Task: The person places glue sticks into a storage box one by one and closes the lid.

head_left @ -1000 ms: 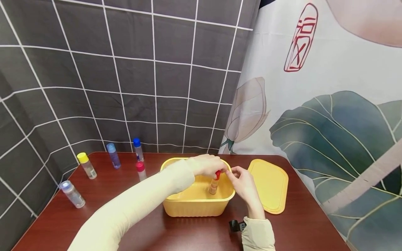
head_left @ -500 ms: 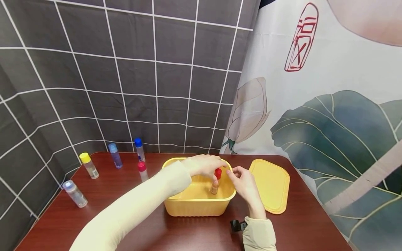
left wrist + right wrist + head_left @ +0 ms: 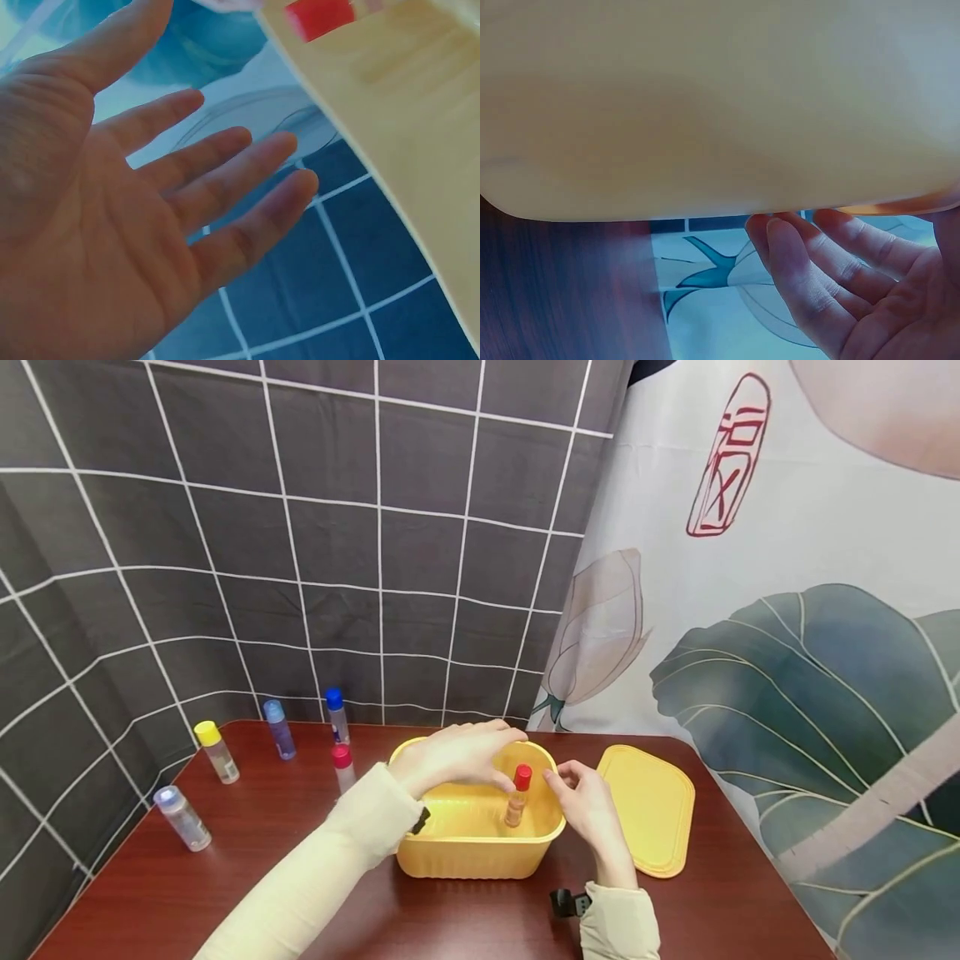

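A small clear bottle with a red cap (image 3: 517,797) stands slightly tilted inside the yellow plastic box (image 3: 472,860), towards its right end. My left hand (image 3: 456,758) hovers over the box with its thumb near the bottle's cap. Its fingers are spread and the palm holds nothing, as the left wrist view shows; the red cap (image 3: 321,16) appears there at the top edge. With bent fingers and thumb, my right hand (image 3: 588,802) holds the box's right rim. In the right wrist view its fingertips meet the edge of the box wall (image 3: 705,150).
A yellow lid (image 3: 648,810) lies flat to the right of the box. On the left stand bottles with a yellow cap (image 3: 217,753), a light-blue cap (image 3: 280,731), a dark-blue cap (image 3: 337,717), a pink-red cap (image 3: 343,766) and a pale clear cap (image 3: 182,818).
My left hand has let go of the red-capped bottle, opened its fingers and drawn back to the left. The bottle stays in the box. My right hand keeps its place at the rim.
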`<state>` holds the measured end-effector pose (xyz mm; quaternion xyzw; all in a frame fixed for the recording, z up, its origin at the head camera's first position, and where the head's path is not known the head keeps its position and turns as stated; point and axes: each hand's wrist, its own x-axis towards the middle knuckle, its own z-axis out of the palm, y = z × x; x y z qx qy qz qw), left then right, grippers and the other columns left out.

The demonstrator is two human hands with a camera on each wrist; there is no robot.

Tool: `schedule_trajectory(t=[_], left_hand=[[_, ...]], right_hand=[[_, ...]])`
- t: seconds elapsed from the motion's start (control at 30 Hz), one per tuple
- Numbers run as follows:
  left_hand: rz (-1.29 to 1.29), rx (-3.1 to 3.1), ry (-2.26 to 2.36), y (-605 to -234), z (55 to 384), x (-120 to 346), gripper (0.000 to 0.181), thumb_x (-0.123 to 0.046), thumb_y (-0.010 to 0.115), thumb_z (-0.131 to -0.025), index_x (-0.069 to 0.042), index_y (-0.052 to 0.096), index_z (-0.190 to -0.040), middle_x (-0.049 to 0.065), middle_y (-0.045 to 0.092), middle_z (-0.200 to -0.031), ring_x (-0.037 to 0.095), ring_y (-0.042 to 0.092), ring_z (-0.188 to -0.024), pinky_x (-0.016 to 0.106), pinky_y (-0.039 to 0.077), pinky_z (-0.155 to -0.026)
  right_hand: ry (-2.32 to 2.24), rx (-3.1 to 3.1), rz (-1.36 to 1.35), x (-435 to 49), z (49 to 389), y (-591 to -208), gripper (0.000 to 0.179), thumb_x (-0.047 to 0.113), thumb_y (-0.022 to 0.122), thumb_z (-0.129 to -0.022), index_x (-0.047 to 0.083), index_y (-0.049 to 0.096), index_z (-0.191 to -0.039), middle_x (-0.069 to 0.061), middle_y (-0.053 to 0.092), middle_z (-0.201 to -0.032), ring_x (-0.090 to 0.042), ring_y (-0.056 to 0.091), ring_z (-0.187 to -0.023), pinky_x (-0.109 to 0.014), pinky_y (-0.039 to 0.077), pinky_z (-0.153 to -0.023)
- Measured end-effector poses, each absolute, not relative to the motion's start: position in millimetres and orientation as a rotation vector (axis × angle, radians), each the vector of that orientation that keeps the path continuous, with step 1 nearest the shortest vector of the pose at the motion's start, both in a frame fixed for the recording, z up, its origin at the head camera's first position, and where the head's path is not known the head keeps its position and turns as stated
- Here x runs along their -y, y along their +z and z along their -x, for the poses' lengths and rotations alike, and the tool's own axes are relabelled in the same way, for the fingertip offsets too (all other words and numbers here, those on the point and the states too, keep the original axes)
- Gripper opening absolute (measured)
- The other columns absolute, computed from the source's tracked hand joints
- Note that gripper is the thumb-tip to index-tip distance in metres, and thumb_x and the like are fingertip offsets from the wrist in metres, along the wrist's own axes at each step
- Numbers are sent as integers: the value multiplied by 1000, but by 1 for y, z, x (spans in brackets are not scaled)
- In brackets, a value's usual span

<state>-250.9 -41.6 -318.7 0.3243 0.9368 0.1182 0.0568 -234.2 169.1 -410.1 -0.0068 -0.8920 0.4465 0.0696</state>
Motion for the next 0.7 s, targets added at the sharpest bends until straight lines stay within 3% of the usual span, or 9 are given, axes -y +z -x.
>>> schedule_trajectory(t=[0.3,0.7], left_hand=[[-965,-2903,579,-317,218,86,67,-50,69,-87,-20,49,-143,-2,50,-141,16,51,-125,39,43,-102],[-746,-2933,994,-329,200,139,68,-50,71,-86,-18,50,-142,1,53,-139,24,52,-123,49,43,-101]], right_hand=[[1332,2685,47,-168,234,-411,22,24,67,-94,3,68,-99,-8,63,-80,-21,56,-72,-29,50,-62],[1352,2675,77,-168,234,-410,23,26,68,-93,4,68,-100,-7,62,-80,-22,56,-72,-28,51,-61]])
